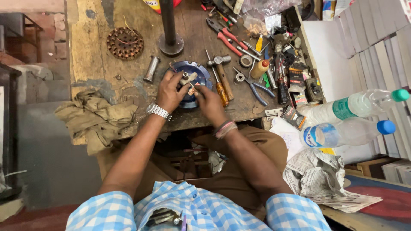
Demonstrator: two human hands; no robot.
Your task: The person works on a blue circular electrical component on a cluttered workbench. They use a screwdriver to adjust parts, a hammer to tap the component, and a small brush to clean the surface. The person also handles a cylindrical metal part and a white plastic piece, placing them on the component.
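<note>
The light is soft and even, like daylight, and the bench [98, 55] looks bright with only small, faint shadows under the tools. The white boxes [368, 38] on the right are the brightest part (almost washed out), while the floor [47, 162] on the left and the space under the bench are dim. The middle is sharp, but straight lines bend near the edges, and the checked shirt [197, 209] at the bottom looks a bit soft.
</note>
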